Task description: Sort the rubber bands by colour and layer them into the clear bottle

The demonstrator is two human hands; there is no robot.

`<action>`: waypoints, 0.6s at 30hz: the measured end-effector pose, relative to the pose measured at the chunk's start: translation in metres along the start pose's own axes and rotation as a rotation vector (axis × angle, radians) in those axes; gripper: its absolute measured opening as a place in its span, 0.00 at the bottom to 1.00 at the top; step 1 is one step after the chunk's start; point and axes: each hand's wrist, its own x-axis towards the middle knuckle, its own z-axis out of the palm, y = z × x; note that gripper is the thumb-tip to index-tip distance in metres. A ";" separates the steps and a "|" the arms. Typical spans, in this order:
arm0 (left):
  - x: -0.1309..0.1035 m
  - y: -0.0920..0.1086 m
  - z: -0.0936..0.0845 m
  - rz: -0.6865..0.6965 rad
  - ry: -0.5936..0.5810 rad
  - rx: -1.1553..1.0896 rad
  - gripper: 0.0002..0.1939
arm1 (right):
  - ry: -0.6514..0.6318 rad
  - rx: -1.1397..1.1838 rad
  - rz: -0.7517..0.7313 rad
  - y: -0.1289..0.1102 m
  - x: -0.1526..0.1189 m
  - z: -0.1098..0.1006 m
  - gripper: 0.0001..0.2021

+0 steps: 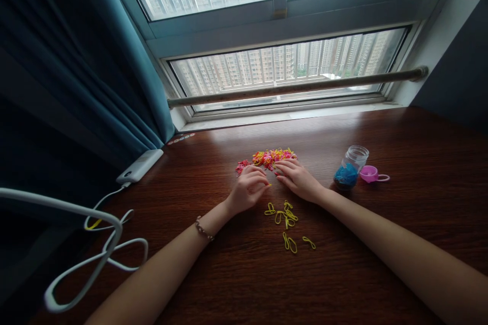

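Observation:
A heap of small pink, red and yellow rubber bands (273,157) lies on the dark wooden table. At its near left edge is my left hand (248,189), its thumb and forefinger pinched, with a tiny yellow bit showing at the tips, seemingly a yellow band. My right hand (298,179) rests at the right front of the heap, fingers stretched out and touching the bands. Several loose yellow bands (287,216) lie on the table below and between both hands.
To the right stand a clear jar (352,165) with blue contents and a pink lid (369,173). At left are a white power strip (140,166), a looped white cable (110,223) and a blue curtain (125,71). A window with a metal rail (278,92) lies beyond.

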 end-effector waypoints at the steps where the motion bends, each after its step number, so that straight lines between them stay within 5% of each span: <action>1: 0.000 0.009 0.002 0.044 -0.056 -0.022 0.04 | -0.040 -0.067 0.008 0.001 0.000 0.002 0.18; 4: 0.000 0.027 0.007 0.144 -0.198 -0.055 0.04 | -0.160 -0.205 0.051 0.002 -0.001 0.005 0.22; 7: 0.000 0.024 0.006 0.153 -0.223 -0.005 0.06 | -0.219 -0.256 0.061 0.002 -0.001 0.006 0.23; 12: 0.001 -0.014 -0.004 -0.130 -0.004 0.317 0.10 | -0.230 -0.278 0.044 -0.001 -0.001 0.005 0.23; 18: -0.003 -0.035 -0.004 -0.285 -0.056 0.495 0.11 | -0.241 -0.294 0.067 -0.007 -0.001 0.002 0.22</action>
